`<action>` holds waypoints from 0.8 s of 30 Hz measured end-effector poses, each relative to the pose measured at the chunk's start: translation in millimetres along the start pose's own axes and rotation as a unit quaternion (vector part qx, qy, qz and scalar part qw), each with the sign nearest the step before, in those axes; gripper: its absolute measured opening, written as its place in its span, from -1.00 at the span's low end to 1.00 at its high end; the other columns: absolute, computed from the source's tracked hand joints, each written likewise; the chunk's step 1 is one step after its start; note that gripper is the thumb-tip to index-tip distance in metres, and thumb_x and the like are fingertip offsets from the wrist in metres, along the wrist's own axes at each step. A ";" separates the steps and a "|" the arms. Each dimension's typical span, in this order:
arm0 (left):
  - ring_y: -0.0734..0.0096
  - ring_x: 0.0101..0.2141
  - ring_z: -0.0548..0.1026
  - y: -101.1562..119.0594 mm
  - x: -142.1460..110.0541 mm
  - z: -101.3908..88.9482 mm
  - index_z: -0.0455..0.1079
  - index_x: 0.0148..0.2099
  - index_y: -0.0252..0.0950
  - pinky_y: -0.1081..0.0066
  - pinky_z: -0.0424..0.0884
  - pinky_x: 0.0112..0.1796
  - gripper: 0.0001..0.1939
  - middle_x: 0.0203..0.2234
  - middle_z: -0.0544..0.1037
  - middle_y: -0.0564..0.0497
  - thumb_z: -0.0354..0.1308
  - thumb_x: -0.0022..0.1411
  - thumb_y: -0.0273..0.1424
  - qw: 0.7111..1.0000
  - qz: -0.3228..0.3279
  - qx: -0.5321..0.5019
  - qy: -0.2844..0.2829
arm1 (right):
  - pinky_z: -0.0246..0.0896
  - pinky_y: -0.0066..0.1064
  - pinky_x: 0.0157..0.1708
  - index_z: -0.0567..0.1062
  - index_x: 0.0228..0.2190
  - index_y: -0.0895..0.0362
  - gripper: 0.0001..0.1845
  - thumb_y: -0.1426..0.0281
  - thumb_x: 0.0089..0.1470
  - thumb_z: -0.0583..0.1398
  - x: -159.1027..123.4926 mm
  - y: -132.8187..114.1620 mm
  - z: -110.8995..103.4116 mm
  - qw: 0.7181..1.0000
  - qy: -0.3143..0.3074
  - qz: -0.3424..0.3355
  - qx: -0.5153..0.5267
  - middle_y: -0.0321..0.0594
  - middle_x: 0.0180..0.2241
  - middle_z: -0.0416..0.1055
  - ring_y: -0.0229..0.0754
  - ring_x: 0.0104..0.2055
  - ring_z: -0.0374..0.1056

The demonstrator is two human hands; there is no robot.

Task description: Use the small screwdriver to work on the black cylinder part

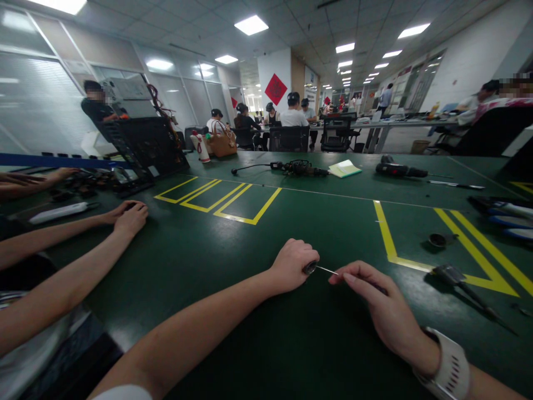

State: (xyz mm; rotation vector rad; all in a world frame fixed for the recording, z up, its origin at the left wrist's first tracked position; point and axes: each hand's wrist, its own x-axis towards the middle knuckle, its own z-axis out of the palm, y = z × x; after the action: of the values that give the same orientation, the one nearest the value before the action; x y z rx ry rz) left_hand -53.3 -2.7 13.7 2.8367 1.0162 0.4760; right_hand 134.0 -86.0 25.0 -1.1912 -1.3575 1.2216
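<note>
Toward the table's (200,250) near edge, the right hand (381,303) pinches a thin rod (327,270) reaching the dark round part (310,268) gripped in the left hand (292,266); beyond lie a dark cup-shaped piece (438,240) and, nearer the far edge, a drill (400,169)

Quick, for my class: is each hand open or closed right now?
Left hand: closed around a dark round part.
Right hand: fingers closed on a thin metal rod.
</note>
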 end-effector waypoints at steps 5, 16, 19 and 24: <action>0.40 -0.39 0.28 3.5 -0.5 -1.4 0.29 -0.38 -0.29 0.39 0.10 -0.36 -0.92 -0.46 0.40 0.05 0.06 0.12 -0.56 0.999 0.008 0.037 0.002 | 0.14 -0.20 -0.18 0.52 -0.41 0.07 -0.78 0.22 0.08 0.14 0.7 -2.4 0.7 0.999 -0.018 0.009 -0.045 -0.21 -0.33 0.49 -0.02 -0.19 0.35; 0.39 -0.38 0.27 4.1 -1.3 -2.9 0.31 -0.35 -0.29 0.38 0.09 -0.35 -0.92 -0.44 0.40 0.05 0.07 0.11 -0.56 0.998 0.001 0.062 0.002 | 0.13 -0.26 -0.27 0.49 -0.48 0.10 -0.77 0.26 0.09 0.12 -0.3 3.9 -2.2 0.999 -0.006 -0.015 -0.033 -0.23 -0.44 0.45 -0.07 -0.30 0.33; 0.39 -0.37 0.28 4.1 -0.9 -2.2 0.32 -0.34 -0.29 0.38 0.09 -0.35 -0.92 -0.44 0.40 0.05 0.06 0.11 -0.56 0.998 -0.005 0.070 0.001 | 0.11 -0.27 -0.30 0.47 -0.51 0.10 -0.77 0.26 0.06 0.13 0.3 6.3 -2.4 0.999 0.000 -0.020 -0.032 -0.25 -0.49 0.43 -0.09 -0.34 0.31; 0.39 -0.36 0.29 4.4 -1.5 -1.6 0.32 -0.33 -0.29 0.39 0.11 -0.34 -0.92 -0.43 0.40 0.05 0.05 0.13 -0.56 0.998 -0.018 0.067 0.005 | 0.10 -0.29 -0.33 0.45 -0.55 0.10 -0.77 0.30 0.05 0.12 0.5 6.9 -2.6 0.999 -0.001 -0.019 -0.039 -0.27 -0.53 0.41 -0.11 -0.38 0.30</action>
State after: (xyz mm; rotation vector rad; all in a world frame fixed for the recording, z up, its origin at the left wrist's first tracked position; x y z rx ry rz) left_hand -52.2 -7.1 15.6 2.9289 1.1400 0.4336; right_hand 137.1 -85.0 18.3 -1.2133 -1.4345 1.1531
